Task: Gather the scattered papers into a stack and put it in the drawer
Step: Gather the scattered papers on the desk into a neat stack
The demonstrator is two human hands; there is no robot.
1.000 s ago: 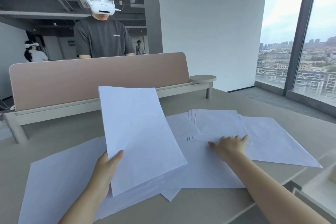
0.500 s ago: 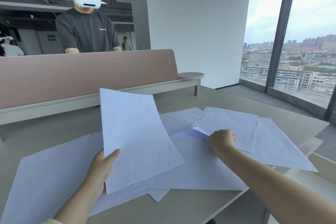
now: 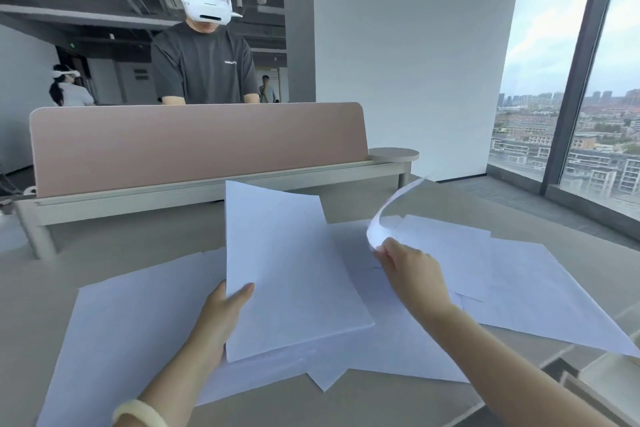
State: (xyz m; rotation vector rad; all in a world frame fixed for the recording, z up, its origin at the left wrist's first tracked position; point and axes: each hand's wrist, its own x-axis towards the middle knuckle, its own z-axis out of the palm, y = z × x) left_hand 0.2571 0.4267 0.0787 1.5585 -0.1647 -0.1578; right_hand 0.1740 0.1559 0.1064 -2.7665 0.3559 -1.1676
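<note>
White papers lie scattered over the beige desk [image 3: 104, 256]. My left hand [image 3: 221, 319] grips a small stack of sheets [image 3: 291, 270] by its left edge and holds it tilted up above the desk. My right hand [image 3: 410, 267] pinches the corner of a single sheet [image 3: 384, 218] that curls upward off the pile. More loose sheets [image 3: 530, 288] lie flat to the right, and a large sheet [image 3: 131, 329] lies at the left under my left arm. The drawer [image 3: 602, 381] shows only partly at the lower right edge.
A pink divider panel [image 3: 197, 146] runs along the desk's far side. Behind it stands a person [image 3: 204, 62] in a dark shirt with a white headset. A tall window [image 3: 571, 80] is at the right. The desk's right edge [image 3: 554, 354] is close to the papers.
My right hand went from pressing flat on the right-hand papers to pinching one sheet and lifting it, so the sheet now curls upward. My left hand keeps holding its stack.
</note>
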